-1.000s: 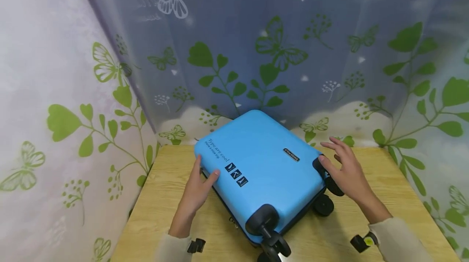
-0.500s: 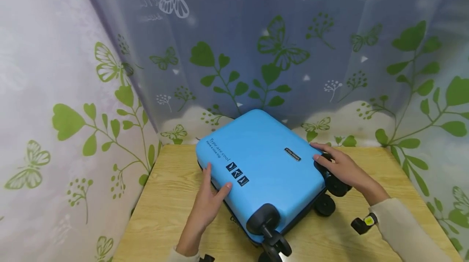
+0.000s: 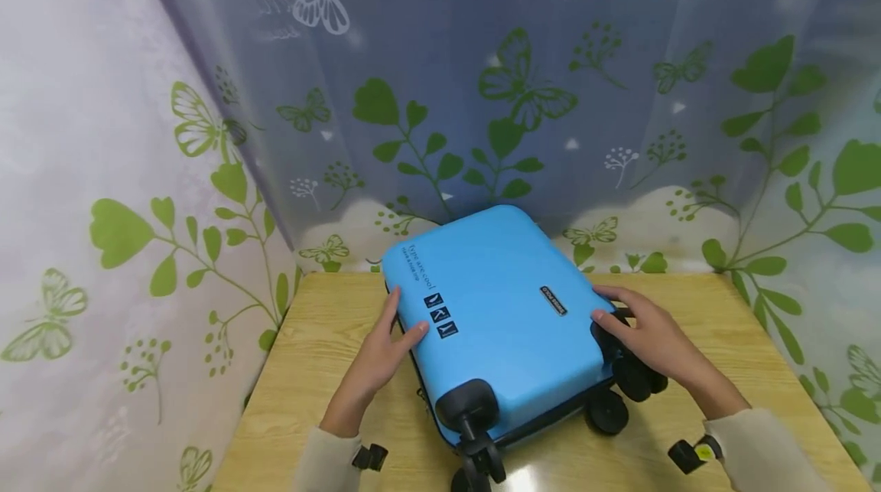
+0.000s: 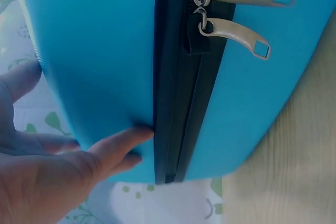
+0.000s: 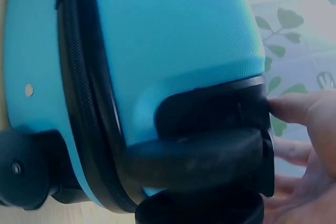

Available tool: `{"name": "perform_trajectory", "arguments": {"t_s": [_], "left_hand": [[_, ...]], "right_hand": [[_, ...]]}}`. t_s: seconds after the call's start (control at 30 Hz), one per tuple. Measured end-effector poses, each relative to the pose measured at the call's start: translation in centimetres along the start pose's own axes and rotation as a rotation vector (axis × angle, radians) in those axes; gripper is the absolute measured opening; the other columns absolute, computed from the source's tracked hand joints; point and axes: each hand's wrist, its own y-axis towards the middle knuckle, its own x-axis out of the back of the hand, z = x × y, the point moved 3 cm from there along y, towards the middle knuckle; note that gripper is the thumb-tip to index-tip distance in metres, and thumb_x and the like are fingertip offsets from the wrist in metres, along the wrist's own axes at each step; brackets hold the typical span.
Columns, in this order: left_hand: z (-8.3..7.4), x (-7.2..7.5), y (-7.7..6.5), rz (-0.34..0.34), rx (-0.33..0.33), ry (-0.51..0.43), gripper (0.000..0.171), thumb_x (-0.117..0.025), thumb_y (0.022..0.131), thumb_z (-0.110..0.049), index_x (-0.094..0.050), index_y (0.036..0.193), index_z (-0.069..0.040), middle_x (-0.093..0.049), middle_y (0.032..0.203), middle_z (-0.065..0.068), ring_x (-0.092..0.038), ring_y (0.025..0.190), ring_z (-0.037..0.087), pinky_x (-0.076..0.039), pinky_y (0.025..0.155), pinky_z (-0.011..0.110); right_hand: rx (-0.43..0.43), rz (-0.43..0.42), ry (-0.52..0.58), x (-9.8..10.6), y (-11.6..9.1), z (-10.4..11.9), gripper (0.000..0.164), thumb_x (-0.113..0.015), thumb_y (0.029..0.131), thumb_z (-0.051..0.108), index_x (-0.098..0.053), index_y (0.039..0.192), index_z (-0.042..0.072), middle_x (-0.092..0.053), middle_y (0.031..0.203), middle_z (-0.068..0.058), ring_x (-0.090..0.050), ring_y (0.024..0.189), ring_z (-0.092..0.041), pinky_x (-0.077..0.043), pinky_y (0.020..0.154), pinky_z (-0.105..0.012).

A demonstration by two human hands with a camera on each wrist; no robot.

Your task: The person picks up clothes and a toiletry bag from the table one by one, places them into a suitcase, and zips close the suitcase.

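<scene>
A light blue hard-shell suitcase (image 3: pixel 495 293) lies flat on the table, turned at an angle, its black wheels towards me and the right. My left hand (image 3: pixel 378 350) rests on its left edge, thumb on the top shell and straight fingers against the side. Metal zipper pulls (image 4: pixel 239 32) hang from the black zipper (image 4: pixel 181 93) in the left wrist view. My right hand (image 3: pixel 650 335) holds the right corner, by a black wheel mount (image 5: pixel 210 108). The thumb is on top there, and some fingertips are hidden behind the corner.
Another wheel mount (image 3: pixel 468 408) sticks out at the near corner. The wooden table (image 3: pixel 303 400) extends on both sides of the suitcase. A curtain (image 3: pixel 440 94) printed with leaves and butterflies hangs behind it.
The right hand has come down onto the wheel corner. The suitcase has turned clockwise a little, its near wheel swinging left. The left hand has shifted along the left edge.
</scene>
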Motion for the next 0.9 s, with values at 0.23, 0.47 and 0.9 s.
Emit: {"name": "perform_trajectory", "arguments": {"t_s": [0.23,0.47,0.9], "left_hand": [[0.0,1.4,2.8,0.079,-0.014,0.020,0.091,-0.063,0.111,-0.046,-0.007,0.177,-0.020,-0.001,0.185,0.010,-0.006,0.170,0.040,-0.015,0.135,0.062],[0.5,2.6,4.3,0.117,0.007,0.064,0.088,-0.060,0.112,-0.048,-0.007,0.177,-0.023,-0.004,0.185,0.011,-0.009,0.170,0.041,-0.019,0.135,0.062],[1.1,3.8,5.5,0.178,0.009,0.015,0.085,-0.059,0.112,-0.049,-0.011,0.177,-0.024,-0.010,0.185,0.008,-0.014,0.170,0.035,-0.024,0.134,0.060]], "right_hand": [[-0.068,-0.058,-0.053,-1.5,-2.3,1.2,0.062,-0.061,0.113,0.037,-0.048,0.161,0.000,-0.052,0.157,-0.033,-0.065,0.128,-0.053,-0.062,0.094,-0.061],[-0.074,-0.076,-0.067,-2.6,-3.7,2.3,0.060,-0.064,0.112,0.036,-0.053,0.159,0.000,-0.057,0.152,-0.032,-0.071,0.121,-0.049,-0.063,0.091,-0.059],[-0.128,-0.053,-0.003,-3.5,-5.7,2.9,0.056,-0.064,0.112,0.040,-0.056,0.159,0.009,-0.059,0.151,-0.025,-0.071,0.123,-0.043,-0.066,0.089,-0.053]]}}
